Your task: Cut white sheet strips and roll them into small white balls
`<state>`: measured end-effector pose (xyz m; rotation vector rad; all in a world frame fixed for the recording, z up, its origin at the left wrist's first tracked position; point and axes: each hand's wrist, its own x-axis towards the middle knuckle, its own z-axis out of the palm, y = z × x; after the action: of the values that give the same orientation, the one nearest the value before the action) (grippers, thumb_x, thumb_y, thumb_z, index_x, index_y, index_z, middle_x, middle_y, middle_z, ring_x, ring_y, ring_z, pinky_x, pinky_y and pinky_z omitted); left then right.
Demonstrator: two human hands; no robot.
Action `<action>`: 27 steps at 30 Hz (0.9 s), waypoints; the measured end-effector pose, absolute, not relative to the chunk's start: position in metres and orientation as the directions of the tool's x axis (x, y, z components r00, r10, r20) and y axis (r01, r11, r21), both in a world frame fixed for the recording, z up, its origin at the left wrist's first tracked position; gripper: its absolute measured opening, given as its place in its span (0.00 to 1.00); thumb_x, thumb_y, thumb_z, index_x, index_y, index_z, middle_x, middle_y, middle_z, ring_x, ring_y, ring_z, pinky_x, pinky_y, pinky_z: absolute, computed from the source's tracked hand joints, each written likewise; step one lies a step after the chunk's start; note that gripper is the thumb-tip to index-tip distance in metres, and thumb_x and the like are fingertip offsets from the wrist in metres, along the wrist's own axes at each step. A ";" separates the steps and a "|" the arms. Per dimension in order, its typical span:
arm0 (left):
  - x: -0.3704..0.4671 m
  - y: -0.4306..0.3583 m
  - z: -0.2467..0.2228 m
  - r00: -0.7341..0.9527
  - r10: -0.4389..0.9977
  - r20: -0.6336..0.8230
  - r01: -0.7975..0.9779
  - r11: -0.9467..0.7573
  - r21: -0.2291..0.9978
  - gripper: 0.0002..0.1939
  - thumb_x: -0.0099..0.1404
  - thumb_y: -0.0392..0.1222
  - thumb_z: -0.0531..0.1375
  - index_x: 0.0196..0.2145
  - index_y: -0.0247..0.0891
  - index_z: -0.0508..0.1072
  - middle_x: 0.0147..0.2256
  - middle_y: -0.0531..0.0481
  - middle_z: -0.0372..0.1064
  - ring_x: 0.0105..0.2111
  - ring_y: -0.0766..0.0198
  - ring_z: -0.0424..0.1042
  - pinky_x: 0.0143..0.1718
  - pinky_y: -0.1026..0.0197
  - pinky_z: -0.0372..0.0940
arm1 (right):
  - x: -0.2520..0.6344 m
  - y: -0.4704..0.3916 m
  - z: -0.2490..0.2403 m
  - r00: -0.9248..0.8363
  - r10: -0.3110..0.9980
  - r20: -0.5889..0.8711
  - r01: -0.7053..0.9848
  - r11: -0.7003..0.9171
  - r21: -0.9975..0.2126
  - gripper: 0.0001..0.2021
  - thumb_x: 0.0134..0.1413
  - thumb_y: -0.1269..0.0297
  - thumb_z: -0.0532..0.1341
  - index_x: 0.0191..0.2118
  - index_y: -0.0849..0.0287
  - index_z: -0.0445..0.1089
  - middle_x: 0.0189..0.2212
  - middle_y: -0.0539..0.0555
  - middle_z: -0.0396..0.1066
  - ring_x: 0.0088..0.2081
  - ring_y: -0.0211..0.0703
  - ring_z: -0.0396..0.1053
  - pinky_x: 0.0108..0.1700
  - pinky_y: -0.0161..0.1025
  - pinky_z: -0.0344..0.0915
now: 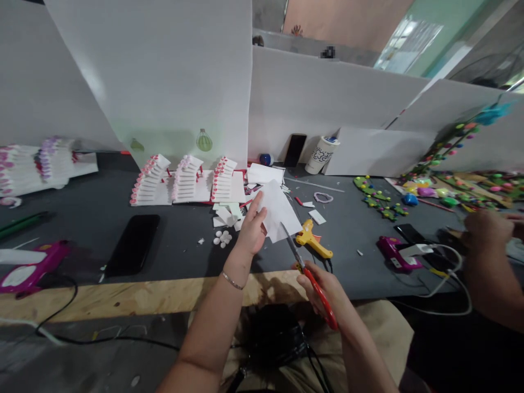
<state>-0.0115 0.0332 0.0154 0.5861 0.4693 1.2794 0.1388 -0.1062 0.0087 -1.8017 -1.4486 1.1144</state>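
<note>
My left hand [252, 229] grips the left edge of a white paper sheet [280, 210], holding it over the dark table. My right hand [323, 286] is closed round the red handles of a pair of scissors [319, 295]. The scissors' blades point up and away from me, and their tips meet the lower edge of the paper. Whether the blades are parted is hard to make out. Beside the paper on the right lies a yellow glue gun [313, 240]. White paper scraps [227, 214] and several round white discs [222, 238] lie left of my left hand.
Folded white cards with pink-tipped sticks [186, 183] stand at the back. A black phone [134, 244] lies left; a white tumbler [322, 155] stands behind. Magenta power strips [399, 254] with cables sit at both sides. At right, another person's hand [487, 232] works near colourful decorated strips [379, 196].
</note>
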 end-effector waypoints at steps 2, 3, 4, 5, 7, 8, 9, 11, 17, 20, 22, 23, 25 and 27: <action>-0.011 0.034 0.014 0.244 0.970 0.010 -0.738 0.179 0.650 0.32 0.61 0.34 0.60 0.62 0.41 0.60 0.60 0.46 0.63 0.63 0.55 0.57 0.64 0.51 0.49 | 0.139 -0.108 0.009 0.060 0.969 -0.242 0.497 -0.239 -0.834 0.24 0.50 0.43 0.59 0.42 0.60 0.69 0.17 0.45 0.59 0.12 0.33 0.55 0.12 0.31 0.54; -0.011 0.034 0.013 0.251 0.968 0.014 -0.733 0.180 0.656 0.33 0.61 0.33 0.60 0.63 0.42 0.60 0.60 0.46 0.63 0.63 0.55 0.56 0.64 0.51 0.49 | 0.140 -0.108 0.009 0.050 0.969 -0.241 0.495 -0.234 -0.837 0.23 0.50 0.43 0.59 0.41 0.60 0.69 0.17 0.45 0.59 0.12 0.32 0.55 0.12 0.31 0.54; -0.011 0.034 0.013 0.254 0.967 0.019 -0.728 0.178 0.663 0.33 0.61 0.33 0.60 0.63 0.42 0.60 0.61 0.46 0.62 0.63 0.56 0.56 0.64 0.51 0.49 | 0.141 -0.109 0.008 0.037 0.970 -0.241 0.490 -0.228 -0.842 0.23 0.51 0.44 0.58 0.41 0.60 0.68 0.18 0.45 0.59 0.12 0.32 0.54 0.12 0.31 0.54; -0.011 0.034 0.012 0.254 0.967 0.025 -0.724 0.173 0.668 0.32 0.61 0.32 0.60 0.62 0.42 0.60 0.61 0.46 0.61 0.63 0.56 0.56 0.64 0.52 0.49 | 0.141 -0.110 0.007 0.021 0.971 -0.236 0.485 -0.217 -0.847 0.23 0.52 0.44 0.58 0.41 0.60 0.68 0.18 0.45 0.59 0.12 0.32 0.54 0.13 0.31 0.54; -0.010 0.034 0.011 0.253 0.967 0.038 -0.719 0.162 0.676 0.31 0.61 0.32 0.59 0.61 0.43 0.62 0.63 0.47 0.58 0.63 0.56 0.56 0.64 0.52 0.49 | 0.143 -0.111 0.006 -0.012 0.978 -0.208 0.484 -0.176 -0.857 0.22 0.54 0.45 0.57 0.43 0.60 0.67 0.19 0.45 0.59 0.13 0.32 0.55 0.14 0.31 0.55; -0.010 0.034 0.010 0.255 0.966 0.042 -0.716 0.160 0.679 0.30 0.61 0.32 0.59 0.61 0.43 0.63 0.64 0.48 0.56 0.63 0.56 0.56 0.64 0.52 0.49 | 0.144 -0.111 0.005 -0.026 0.982 -0.188 0.490 -0.151 -0.859 0.21 0.55 0.46 0.56 0.44 0.60 0.67 0.19 0.45 0.59 0.14 0.32 0.56 0.15 0.30 0.55; -0.010 0.034 0.010 0.259 0.965 0.043 -0.714 0.161 0.681 0.30 0.61 0.33 0.59 0.60 0.43 0.63 0.64 0.49 0.55 0.63 0.56 0.56 0.64 0.52 0.49 | 0.145 -0.111 0.005 -0.037 0.985 -0.169 0.498 -0.129 -0.857 0.21 0.56 0.47 0.56 0.44 0.60 0.66 0.19 0.45 0.59 0.15 0.32 0.56 0.15 0.30 0.56; -0.010 0.034 0.010 0.268 0.963 0.039 -0.714 0.172 0.678 0.30 0.60 0.33 0.60 0.60 0.43 0.64 0.65 0.48 0.54 0.64 0.55 0.55 0.64 0.52 0.49 | 0.145 -0.111 0.007 -0.052 0.987 -0.153 0.513 -0.105 -0.852 0.20 0.57 0.47 0.55 0.44 0.60 0.66 0.19 0.45 0.60 0.16 0.33 0.57 0.16 0.30 0.56; -0.010 0.030 0.017 0.296 0.955 -0.016 -0.728 0.236 0.643 0.31 0.60 0.32 0.62 0.60 0.45 0.64 0.63 0.48 0.58 0.62 0.56 0.58 0.63 0.53 0.52 | 0.145 -0.113 0.010 -0.074 0.983 -0.169 0.493 -0.111 -0.863 0.20 0.58 0.47 0.54 0.45 0.59 0.66 0.23 0.48 0.62 0.20 0.34 0.60 0.20 0.31 0.60; -0.009 0.026 0.022 0.322 0.946 -0.043 -0.732 0.278 0.622 0.33 0.60 0.31 0.61 0.61 0.47 0.62 0.61 0.49 0.62 0.59 0.58 0.63 0.61 0.54 0.56 | 0.146 -0.114 0.005 -0.097 0.975 -0.200 0.451 -0.136 -0.882 0.21 0.59 0.46 0.53 0.47 0.59 0.65 0.22 0.46 0.59 0.19 0.35 0.59 0.19 0.32 0.59; -0.008 0.025 0.025 0.340 0.939 -0.055 -0.738 0.302 0.603 0.34 0.60 0.29 0.60 0.62 0.48 0.60 0.60 0.49 0.64 0.57 0.60 0.66 0.60 0.54 0.58 | 0.148 -0.115 0.003 -0.099 0.976 -0.192 0.426 -0.133 -0.895 0.22 0.60 0.46 0.53 0.49 0.59 0.64 0.22 0.45 0.58 0.19 0.36 0.58 0.20 0.33 0.60; -0.008 0.024 0.026 0.348 0.935 -0.067 -0.741 0.318 0.592 0.36 0.60 0.28 0.60 0.63 0.48 0.59 0.59 0.49 0.65 0.56 0.60 0.67 0.59 0.54 0.59 | 0.149 -0.115 0.002 -0.100 0.978 -0.182 0.418 -0.125 -0.900 0.23 0.60 0.46 0.53 0.50 0.58 0.64 0.22 0.45 0.58 0.19 0.36 0.58 0.20 0.33 0.60; -0.008 0.024 0.028 0.351 0.931 -0.101 -0.750 0.344 0.565 0.38 0.60 0.27 0.60 0.64 0.49 0.56 0.58 0.49 0.67 0.55 0.61 0.68 0.59 0.55 0.60 | 0.150 -0.116 0.003 -0.107 0.979 -0.171 0.404 -0.114 -0.907 0.23 0.60 0.46 0.53 0.51 0.57 0.64 0.24 0.46 0.59 0.21 0.37 0.59 0.22 0.34 0.61; -0.008 0.024 0.028 0.334 0.934 -0.131 -0.764 0.349 0.542 0.40 0.60 0.27 0.59 0.65 0.49 0.53 0.57 0.48 0.67 0.54 0.61 0.70 0.58 0.55 0.61 | 0.152 -0.118 0.004 -0.133 0.976 -0.170 0.384 -0.107 -0.917 0.23 0.60 0.45 0.53 0.52 0.57 0.64 0.26 0.48 0.60 0.24 0.37 0.59 0.24 0.34 0.63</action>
<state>-0.0083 0.0244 0.0284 0.4226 0.4632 1.1520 0.1519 -0.1176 0.0039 -1.5215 -1.5513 1.2349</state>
